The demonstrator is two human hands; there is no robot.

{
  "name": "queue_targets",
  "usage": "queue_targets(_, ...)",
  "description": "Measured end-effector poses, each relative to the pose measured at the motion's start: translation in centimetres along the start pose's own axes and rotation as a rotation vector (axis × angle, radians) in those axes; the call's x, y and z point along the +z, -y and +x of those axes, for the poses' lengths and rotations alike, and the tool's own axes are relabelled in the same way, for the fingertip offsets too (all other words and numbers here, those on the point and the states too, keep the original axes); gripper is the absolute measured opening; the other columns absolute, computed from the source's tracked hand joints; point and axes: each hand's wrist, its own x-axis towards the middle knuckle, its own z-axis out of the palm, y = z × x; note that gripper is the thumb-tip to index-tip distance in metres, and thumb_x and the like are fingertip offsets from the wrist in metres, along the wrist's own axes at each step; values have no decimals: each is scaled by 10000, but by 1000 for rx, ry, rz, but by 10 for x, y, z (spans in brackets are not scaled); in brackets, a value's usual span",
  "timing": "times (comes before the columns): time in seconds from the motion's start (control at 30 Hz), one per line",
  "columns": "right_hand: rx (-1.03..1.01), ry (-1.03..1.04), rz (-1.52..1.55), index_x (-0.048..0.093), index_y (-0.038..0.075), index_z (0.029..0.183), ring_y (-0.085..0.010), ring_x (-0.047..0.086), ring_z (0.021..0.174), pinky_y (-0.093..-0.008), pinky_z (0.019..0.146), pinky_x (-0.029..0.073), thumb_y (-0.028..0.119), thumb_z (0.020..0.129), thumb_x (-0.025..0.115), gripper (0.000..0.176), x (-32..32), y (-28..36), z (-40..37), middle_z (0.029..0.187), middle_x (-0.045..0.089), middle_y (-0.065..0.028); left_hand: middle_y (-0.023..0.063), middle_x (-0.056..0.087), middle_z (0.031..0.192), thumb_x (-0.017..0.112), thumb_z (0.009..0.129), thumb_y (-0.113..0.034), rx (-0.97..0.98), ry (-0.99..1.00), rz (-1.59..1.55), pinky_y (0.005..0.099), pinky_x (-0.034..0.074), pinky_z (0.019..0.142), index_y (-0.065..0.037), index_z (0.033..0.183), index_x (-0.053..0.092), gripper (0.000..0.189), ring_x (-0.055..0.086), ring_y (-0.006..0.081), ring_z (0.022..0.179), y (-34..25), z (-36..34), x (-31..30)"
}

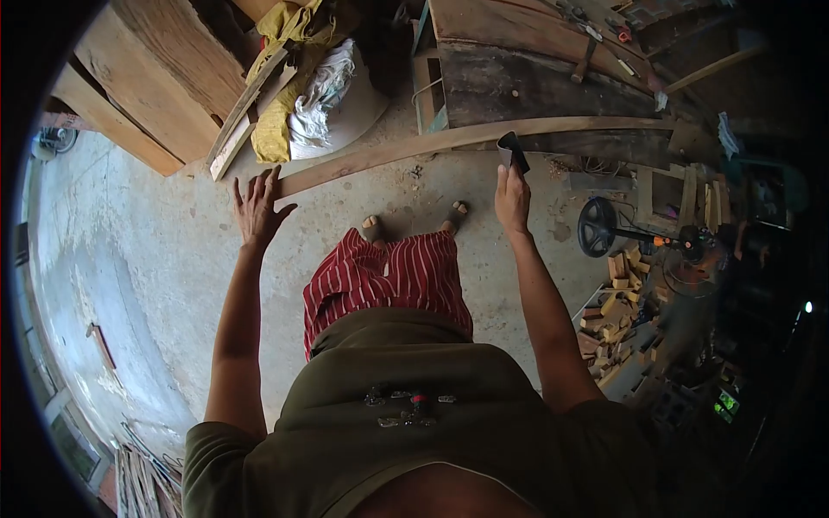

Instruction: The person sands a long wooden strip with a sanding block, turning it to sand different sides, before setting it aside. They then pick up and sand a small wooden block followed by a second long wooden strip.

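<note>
A long, narrow wooden strip (380, 154) runs across in front of me, its right part along the edge of a dark wooden bench (484, 93). At the strip's left end is my left hand (256, 209), fingers spread and fingertips right by the wood. My right hand (512, 200) grips a folded piece of sandpaper (515, 154), dark on one face and paler on the other. The sandpaper overlaps the strip's near edge in this view.
Wide planks (155, 65) lean at the upper left, beside yellow sacking (276, 125) and a white sack (324, 104). A hammer (586, 62) lies on the bench. To the right are a black handwheel (596, 227) and a heap of wood offcuts (617, 315).
</note>
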Motion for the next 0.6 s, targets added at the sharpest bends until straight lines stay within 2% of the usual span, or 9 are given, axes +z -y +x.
queue_targets(0.07,38,-37,29,551,-51,1162,-487,588,968,-493,805,461,275,1036,417,374,-11,-14,-5,1035,614,-315,34,602,1117,596,876,-144,-77,168,106,430,415,990,-237,1397,483,542,599,225,1022,17,7,23)
queue_targets(0.13,82,-44,15,560,-55,1137,-485,587,960,-495,800,459,287,1036,413,386,-20,-24,-5,1037,611,-314,60,627,1071,526,872,-60,-119,235,-99,428,478,873,-201,1271,597,429,634,273,977,16,23,2)
queue_targets(0.2,63,-97,-52,560,-56,1120,-492,579,958,-499,803,452,302,1037,408,397,-30,-28,2,1026,605,-321,84,635,1059,520,875,-60,-149,410,-288,442,500,825,-176,1197,639,363,639,330,962,16,38,-26)
queue_targets(0.23,136,10,-74,505,-32,1302,-438,553,1152,-459,962,454,211,1035,412,372,-38,-26,11,1266,567,-271,105,649,1022,536,871,-67,-24,434,-380,447,505,803,-120,1158,657,316,647,333,956,32,39,-15)
queue_targets(0.27,139,8,-66,505,-32,1302,-438,553,1152,-459,962,454,211,1035,412,372,-41,-27,20,1266,567,-271,115,683,949,582,864,-96,39,531,-557,408,509,788,-70,1109,677,264,675,272,889,49,37,-6)
queue_targets(0.33,-96,-209,-111,501,-36,1324,-394,492,1265,-432,1055,410,192,1039,398,380,-35,-32,43,1351,530,-238,100,700,837,628,846,-123,-141,1017,-645,355,509,737,-37,1069,695,248,663,188,791,39,53,-40)
queue_targets(0.47,-61,-187,-184,502,-49,1334,-351,432,1341,-404,1121,362,170,1034,398,386,-4,-28,67,1412,494,-205,56,692,764,663,839,-150,20,803,-668,306,497,683,-45,1037,714,231,619,127,715,54,56,-20)
queue_targets(0.53,-98,-158,-177,514,-60,1325,-331,434,1348,-396,1123,365,160,1020,422,386,31,15,58,1409,505,-186,27,682,744,684,834,-154,-134,800,-687,284,487,639,-50,966,735,175,594,104,677,48,59,-14)
queue_targets(0.6,-323,-77,-115,537,-29,1318,-307,450,1342,-398,1130,360,133,987,464,375,74,68,30,1412,507,-177,26,703,782,702,830,-149,-213,820,-715,284,491,642,-55,966,747,171,603,97,698,49,55,4)
